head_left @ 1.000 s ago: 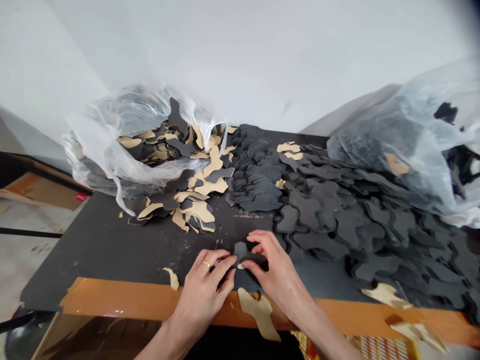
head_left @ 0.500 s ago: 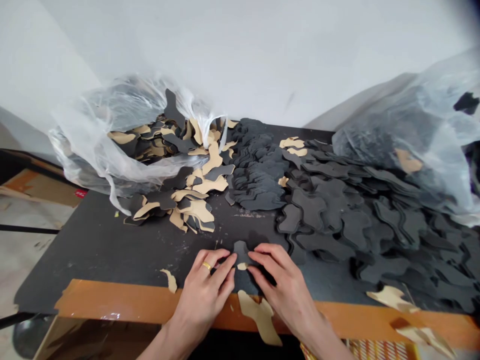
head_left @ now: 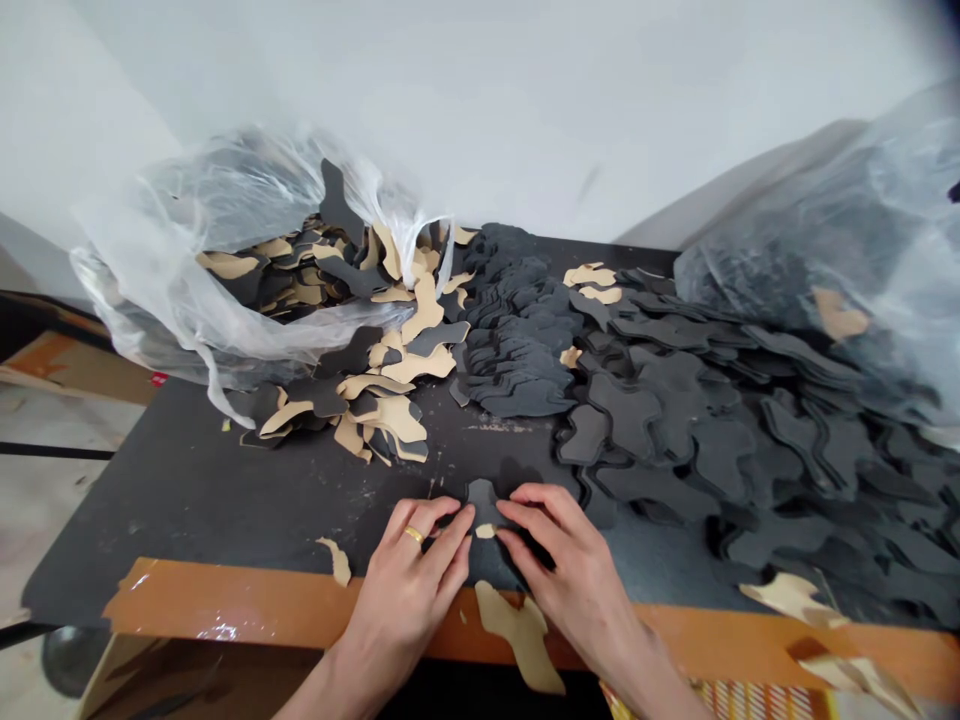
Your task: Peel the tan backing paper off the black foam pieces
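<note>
Spanning the view before you, the dark counter (head_left: pixel 210 490) bore a heap of dark pieces (head_left: pixel 679 400) on the right, perhaps spread there for easy reach. An open plastic bag (head_left: pixel 225 335) slumped at the left, its mouth towards you. Near the front edge, your left hand (head_left: pixel 409 575) and right hand (head_left: pixel 577 560) faced each other, fingers pinching opposite sides of one small dark piece (head_left: pixel 481 492), probably to steady it. A cream scrap (head_left: pixel 486 531) showed between your thumbs.
</note>
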A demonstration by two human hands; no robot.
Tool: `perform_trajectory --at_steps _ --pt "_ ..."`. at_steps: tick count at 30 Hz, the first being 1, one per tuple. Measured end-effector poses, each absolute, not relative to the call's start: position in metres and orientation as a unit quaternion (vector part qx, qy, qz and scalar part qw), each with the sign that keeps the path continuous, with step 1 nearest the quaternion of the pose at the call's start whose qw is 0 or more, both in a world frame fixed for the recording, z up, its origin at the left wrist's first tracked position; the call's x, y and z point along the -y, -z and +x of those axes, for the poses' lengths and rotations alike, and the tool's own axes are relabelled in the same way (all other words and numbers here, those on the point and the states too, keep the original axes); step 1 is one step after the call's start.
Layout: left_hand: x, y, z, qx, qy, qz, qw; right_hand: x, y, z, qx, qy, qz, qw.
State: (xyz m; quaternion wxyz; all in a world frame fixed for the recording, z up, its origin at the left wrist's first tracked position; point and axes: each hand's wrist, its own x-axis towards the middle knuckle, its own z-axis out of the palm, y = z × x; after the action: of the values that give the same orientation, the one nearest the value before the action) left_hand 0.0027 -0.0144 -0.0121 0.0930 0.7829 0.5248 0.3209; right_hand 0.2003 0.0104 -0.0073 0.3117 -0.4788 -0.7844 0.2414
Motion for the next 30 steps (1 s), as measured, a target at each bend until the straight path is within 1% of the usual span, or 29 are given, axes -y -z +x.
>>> perform_trajectory --at_steps 8,26,30 --pt "0.0144 0.0107 0.0040 -0.526 -0.311 0.786 0.091 -0.0115 0.0057 0.2004 0.783 -0.250 -0.481 0.306" --pt "0.0128 0.0115 0.0046 -0.521 -0.302 0.797 0.043 -0.0138 0.0042 0.1998 0.784 -0.250 -0.481 0.301" --pt "0.0132 0.0134 0.0046 -0.520 -0.301 0.798 0.046 -0.0139 0.0041 0.1995 0.788 -0.251 -0.478 0.295"
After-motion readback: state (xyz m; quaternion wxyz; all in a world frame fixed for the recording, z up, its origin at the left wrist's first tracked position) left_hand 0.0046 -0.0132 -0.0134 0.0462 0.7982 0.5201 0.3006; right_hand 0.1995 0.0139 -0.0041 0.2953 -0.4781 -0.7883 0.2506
